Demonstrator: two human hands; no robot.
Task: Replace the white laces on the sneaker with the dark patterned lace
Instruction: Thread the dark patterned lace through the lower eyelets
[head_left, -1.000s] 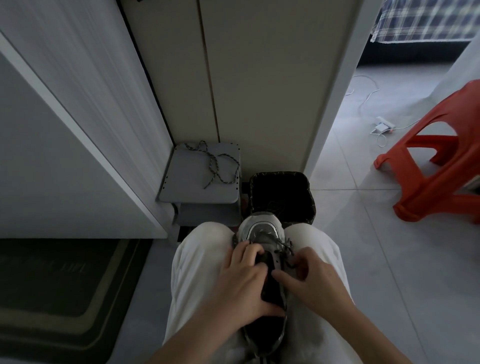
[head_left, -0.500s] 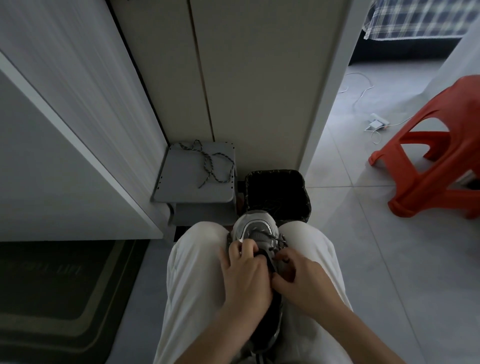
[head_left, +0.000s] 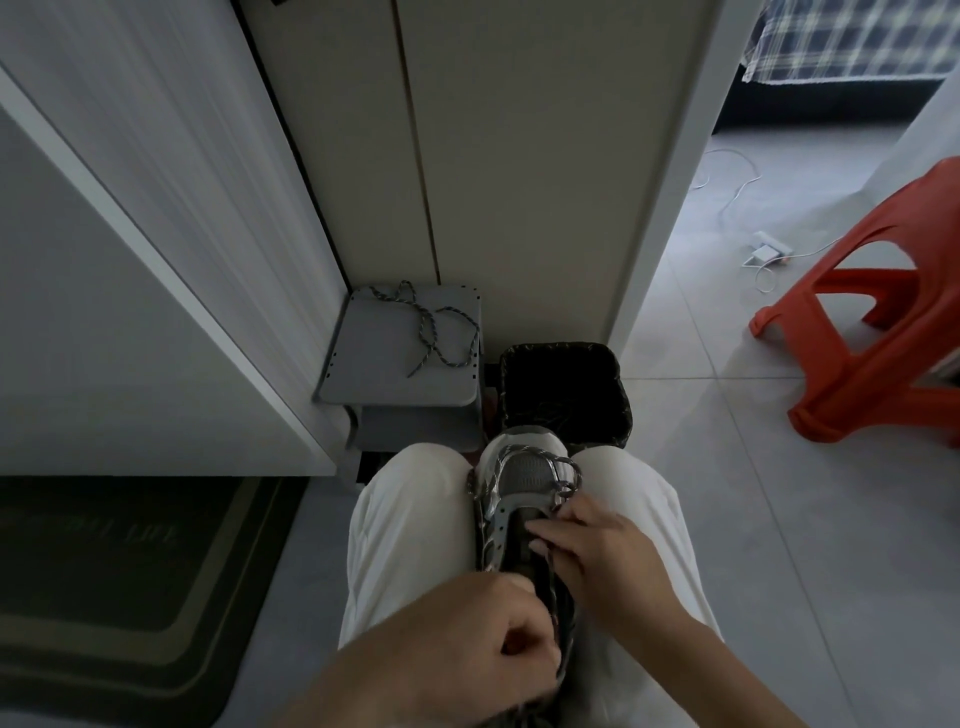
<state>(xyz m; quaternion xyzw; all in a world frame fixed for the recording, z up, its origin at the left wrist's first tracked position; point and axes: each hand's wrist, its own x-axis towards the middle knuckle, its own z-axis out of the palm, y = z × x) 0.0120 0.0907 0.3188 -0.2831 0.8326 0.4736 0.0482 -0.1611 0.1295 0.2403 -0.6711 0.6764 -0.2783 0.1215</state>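
A grey and white sneaker (head_left: 524, 475) lies toe-forward between my knees, on white trousers. A dark patterned lace (head_left: 563, 488) is threaded near its toe and loops over both sides. My right hand (head_left: 608, 558) rests on the sneaker's right side, fingers pinching the lace over the tongue. My left hand (head_left: 483, 642) is closed near the sneaker's heel, gripping the shoe and a strand of lace. A second dark patterned lace (head_left: 436, 332) lies loose on a small grey stool (head_left: 363, 374) ahead.
A black bin (head_left: 563, 389) stands just beyond the sneaker's toe, against a cream wall panel. An orange plastic stool (head_left: 883, 332) stands on the tiled floor at right, near a white charger and cable (head_left: 766, 254). A dark mat (head_left: 119, 587) lies at left.
My left hand has slid back from the sneaker's tongue toward its heel, uncovering the eyelets. My right hand stays on the lace at the right side.
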